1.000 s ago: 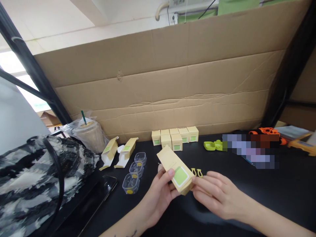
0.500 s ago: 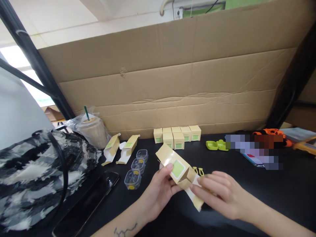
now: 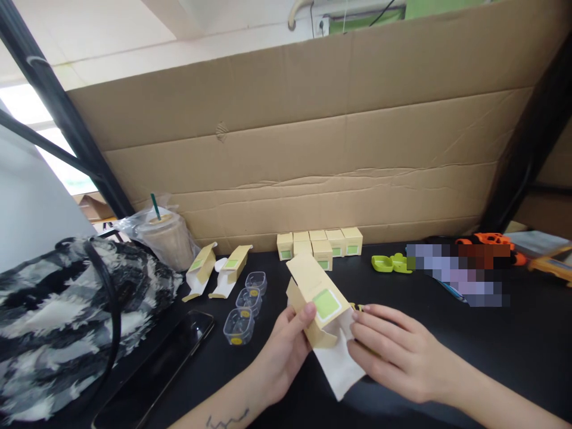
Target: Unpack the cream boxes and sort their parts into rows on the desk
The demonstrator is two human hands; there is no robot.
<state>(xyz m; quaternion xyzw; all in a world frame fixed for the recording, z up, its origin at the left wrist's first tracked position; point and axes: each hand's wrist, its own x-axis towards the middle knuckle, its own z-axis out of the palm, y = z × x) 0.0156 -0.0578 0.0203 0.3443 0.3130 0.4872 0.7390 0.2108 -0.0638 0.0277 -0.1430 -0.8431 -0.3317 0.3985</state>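
A small cream cardboard box (image 3: 316,287) with a green label is tilted above the black table, its flaps open at both ends. My left hand (image 3: 286,351) grips its left side, thumb on the front beside the label. The fingers of my right hand (image 3: 393,348) are closed at the box's right edge, by the opened lower end and its white inner flap. Behind those fingertips, small yellow clip-like pieces (image 3: 357,307) are partly hidden. Clear plastic cups (image 3: 239,326) with yellow stickers stand in a row left of my left hand.
Closed cream boxes (image 3: 352,241) stand against the cardboard wall (image 3: 286,149). Two opened boxes (image 3: 232,268) lie near a bagged drink cup (image 3: 167,238). A phone (image 3: 156,369) and a black-and-white bag (image 3: 53,322) are at left; a green case (image 3: 383,263) lies at right.
The box has turned in my hands, so its lower flap now hangs more steeply and shows its white inside. A flap has come into view at its upper left. My right fingers have shifted upward.
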